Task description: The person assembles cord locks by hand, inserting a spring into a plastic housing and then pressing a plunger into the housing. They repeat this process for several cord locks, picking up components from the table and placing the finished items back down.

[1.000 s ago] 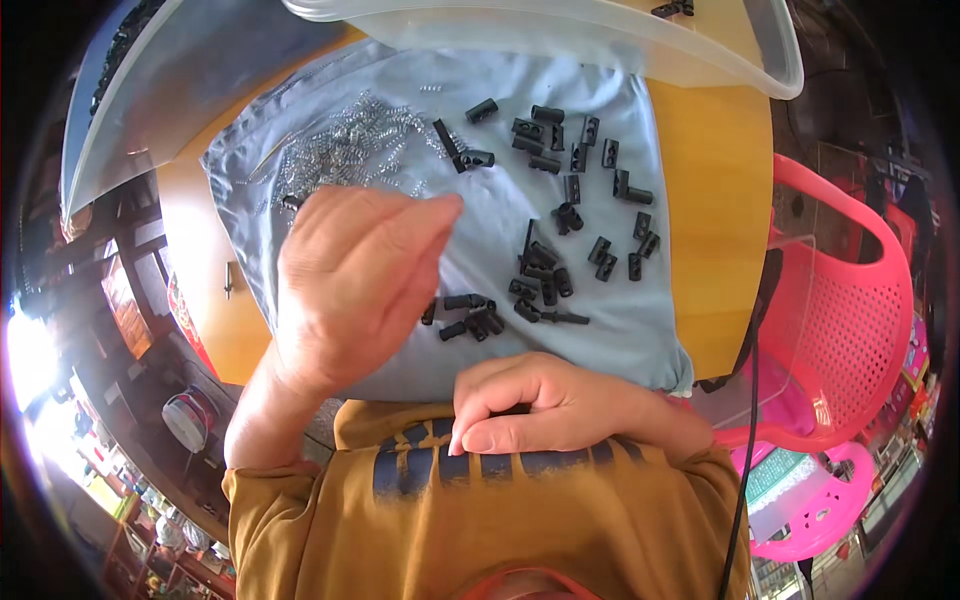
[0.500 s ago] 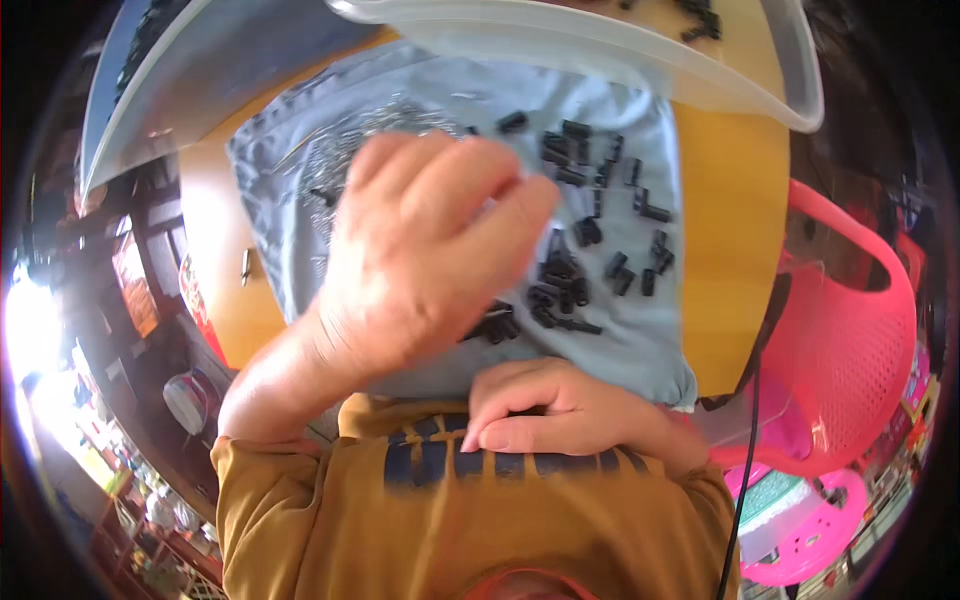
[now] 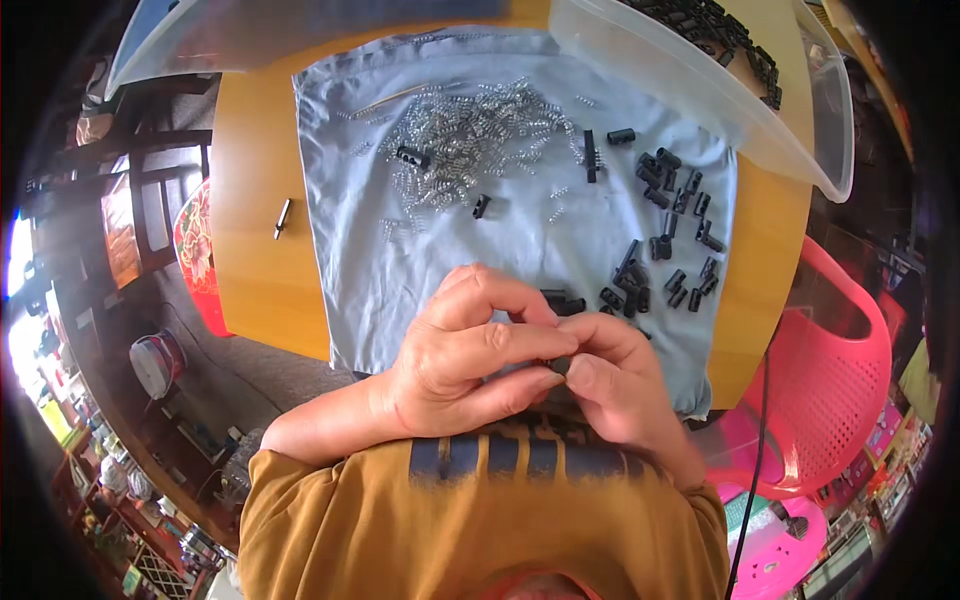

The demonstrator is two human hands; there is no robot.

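My left hand (image 3: 470,350) and my right hand (image 3: 625,380) meet in front of my chest, at the near edge of a light blue cloth (image 3: 400,290). Their thumbs and fingertips pinch a small dark piece (image 3: 561,365) between them; its shape is mostly hidden. Just beyond the fingers lie black plastic cylinders (image 3: 563,302). Farther off on the cloth spreads a heap of small metal springs (image 3: 470,135), with a black part (image 3: 412,157) on top and another black part (image 3: 481,206) at its near edge. Several black cylinders (image 3: 657,175) are scattered on the right.
Under the cloth is a yellowish wooden table (image 3: 255,130). A translucent plastic bin (image 3: 690,100) with black parts stands at the far right, another bin (image 3: 200,45) at the far left. A pen-like item (image 3: 283,219) lies on the left. A pink chair (image 3: 820,390) stands to the right.
My left hand has come back from over the cloth toward my chest and joined my right hand, which has lifted and turned inward. The springs are now uncovered. The whole view has shifted.
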